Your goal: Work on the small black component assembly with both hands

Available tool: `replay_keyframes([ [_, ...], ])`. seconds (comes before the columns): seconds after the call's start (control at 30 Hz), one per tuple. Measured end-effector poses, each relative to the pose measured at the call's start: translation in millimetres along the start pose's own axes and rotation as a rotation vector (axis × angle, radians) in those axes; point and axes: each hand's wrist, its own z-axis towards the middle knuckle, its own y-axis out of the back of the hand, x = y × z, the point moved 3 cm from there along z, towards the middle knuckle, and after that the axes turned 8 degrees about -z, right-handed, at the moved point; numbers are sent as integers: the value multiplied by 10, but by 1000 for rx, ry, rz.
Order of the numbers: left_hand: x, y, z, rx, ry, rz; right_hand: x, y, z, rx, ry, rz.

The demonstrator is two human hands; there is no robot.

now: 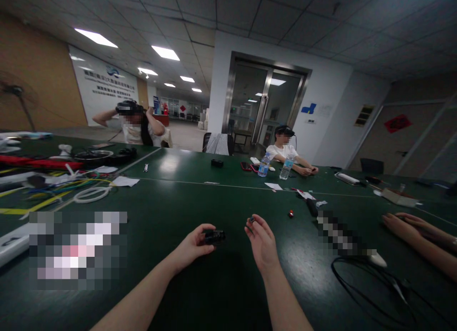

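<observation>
Over the dark green table (228,202), my left hand (194,245) grips a small black object (214,236) between thumb and fingers; its exact kind is too small to tell. To its right, my right hand (262,238) is raised with a tiny dark piece (252,219) pinched at the thumb and fingertips. The two hands are apart, with bare table surface between them. A small red and silver item (291,214) lies to the right of my right hand.
Two water bottles (263,165) and a black box (217,163) stand farther back. Cables (93,194) lie at left, a black cord (357,288) at right. Another person's hands (407,226) rest at the right edge. Two people wearing headsets sit across the table.
</observation>
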Motion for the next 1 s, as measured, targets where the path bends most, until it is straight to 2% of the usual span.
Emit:
replay_keyframes([
  [0.13,-9,-16,-1,-2,-7,1,-31,-76,-47,54,-9,-15],
  [0.33,-30,-50,-6,8,12,-8,-89,-225,-137,256,-12,-329],
  [0.47,-35,-50,6,6,-3,-35,-134,-349,-198,395,151,-587],
  [0.53,-39,-55,10,16,-4,-36,-162,-388,-218,420,212,-728],
  [0.63,-47,-67,13,13,6,-21,-183,-406,-233,440,213,-857],
  [1.0,-58,-106,11,0,8,31,-132,-409,-269,485,224,-930],
])
